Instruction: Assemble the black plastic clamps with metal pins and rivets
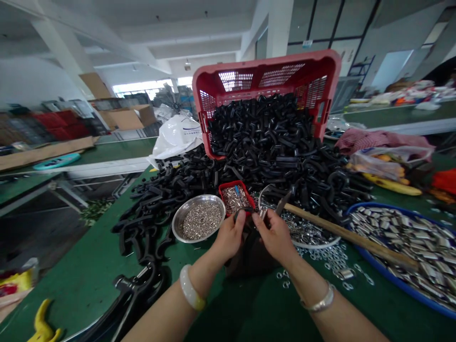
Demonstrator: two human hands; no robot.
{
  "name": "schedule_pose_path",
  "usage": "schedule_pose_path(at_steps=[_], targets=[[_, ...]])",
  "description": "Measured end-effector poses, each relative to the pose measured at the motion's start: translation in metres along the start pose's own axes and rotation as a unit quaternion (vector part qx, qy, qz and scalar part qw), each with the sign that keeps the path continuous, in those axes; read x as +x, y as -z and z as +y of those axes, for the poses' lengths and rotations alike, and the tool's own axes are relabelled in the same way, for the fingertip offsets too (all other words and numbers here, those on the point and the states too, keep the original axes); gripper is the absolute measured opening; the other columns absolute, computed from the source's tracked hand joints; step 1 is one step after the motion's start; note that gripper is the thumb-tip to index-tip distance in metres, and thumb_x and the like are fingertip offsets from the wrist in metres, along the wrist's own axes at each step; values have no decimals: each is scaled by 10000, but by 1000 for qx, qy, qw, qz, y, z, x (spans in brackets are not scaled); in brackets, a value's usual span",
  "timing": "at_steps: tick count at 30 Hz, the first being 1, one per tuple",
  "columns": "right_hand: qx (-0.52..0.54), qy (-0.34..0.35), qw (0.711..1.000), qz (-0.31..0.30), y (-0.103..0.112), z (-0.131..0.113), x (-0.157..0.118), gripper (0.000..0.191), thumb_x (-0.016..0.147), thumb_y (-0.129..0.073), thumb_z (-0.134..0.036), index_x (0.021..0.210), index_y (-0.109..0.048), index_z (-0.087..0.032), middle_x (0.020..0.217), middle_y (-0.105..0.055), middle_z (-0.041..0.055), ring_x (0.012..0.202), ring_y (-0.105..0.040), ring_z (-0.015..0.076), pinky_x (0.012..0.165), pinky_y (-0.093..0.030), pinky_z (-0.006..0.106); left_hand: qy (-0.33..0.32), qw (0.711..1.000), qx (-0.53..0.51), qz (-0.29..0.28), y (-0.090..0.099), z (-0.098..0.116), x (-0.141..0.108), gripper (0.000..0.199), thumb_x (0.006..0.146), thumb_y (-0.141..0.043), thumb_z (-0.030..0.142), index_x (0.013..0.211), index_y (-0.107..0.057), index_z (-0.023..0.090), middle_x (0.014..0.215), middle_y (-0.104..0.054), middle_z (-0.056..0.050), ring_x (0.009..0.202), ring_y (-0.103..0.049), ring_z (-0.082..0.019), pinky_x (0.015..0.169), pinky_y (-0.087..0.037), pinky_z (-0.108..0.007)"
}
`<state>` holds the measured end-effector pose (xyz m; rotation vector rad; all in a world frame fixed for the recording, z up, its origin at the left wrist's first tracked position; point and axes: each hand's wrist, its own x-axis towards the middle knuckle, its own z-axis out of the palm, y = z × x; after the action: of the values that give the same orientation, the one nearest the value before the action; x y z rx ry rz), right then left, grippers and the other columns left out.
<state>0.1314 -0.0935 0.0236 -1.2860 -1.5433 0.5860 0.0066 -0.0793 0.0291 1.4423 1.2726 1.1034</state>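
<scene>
My left hand [230,236] is closed, thumb on top, around a small black part [244,209] like those in the pile. Close beside it, my right hand [277,236] pinches a small shiny ribbed metal piece [262,213], perhaps a spring. Both hands are over a dark block [245,261] on the green table [221,313]. Just beyond the hands stands a red tray [251,199] of small metal pins. A metal bowl [174,227] of tiny metal parts is left of my left hand. A hammer [331,228] with a wooden handle lies to the right.
A tipped red crate [265,61] spills black curved parts [263,137] across the table's back. Under the hammer, a white-rimmed dish [320,246] holds metal rings, with more rings [333,259] loose nearby. A blue basin [399,289] of metal pieces and bananas [392,184] are at right.
</scene>
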Motion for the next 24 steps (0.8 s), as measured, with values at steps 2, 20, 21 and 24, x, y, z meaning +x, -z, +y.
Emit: schedule_pose_path(at_steps=[2,20,21,24], targets=[[-46,6,999,-11,4,-2,1,237,811,-462,-405,738,-523,-187,651,-590,15,601,-532,145,574,-388,247,17,1000,-19,-15,-3,-5,-4,537,771,-349,616,778,-594,139,519,-535,-9,509,-510,-138,506,-413,-252],[-30,4,999,-18,1,1,-5,202,817,-461,-373,777,-536,-189,683,-600,21,628,-537,149,588,-396,253,-72,996,60,2,0,2,0,505,832,-309,531,890,-618,135,807,-648,-75,789,-574,-196,720,-439,-299],[-44,7,999,-4,0,1,-6,203,813,-465,-372,761,-534,-188,675,-596,22,619,-531,148,582,-389,253,-79,995,64,2,0,2,0,499,842,-301,515,915,-612,133,850,-648,-77,807,-574,-194,740,-436,-301],[-61,6,998,-6,0,3,-6,216,802,-475,-378,728,-532,-183,671,-598,24,607,-523,143,560,-377,246,-76,994,77,-8,0,-1,-3,492,857,-279,488,908,-608,126,863,-649,-83,809,-576,-192,763,-431,-307]])
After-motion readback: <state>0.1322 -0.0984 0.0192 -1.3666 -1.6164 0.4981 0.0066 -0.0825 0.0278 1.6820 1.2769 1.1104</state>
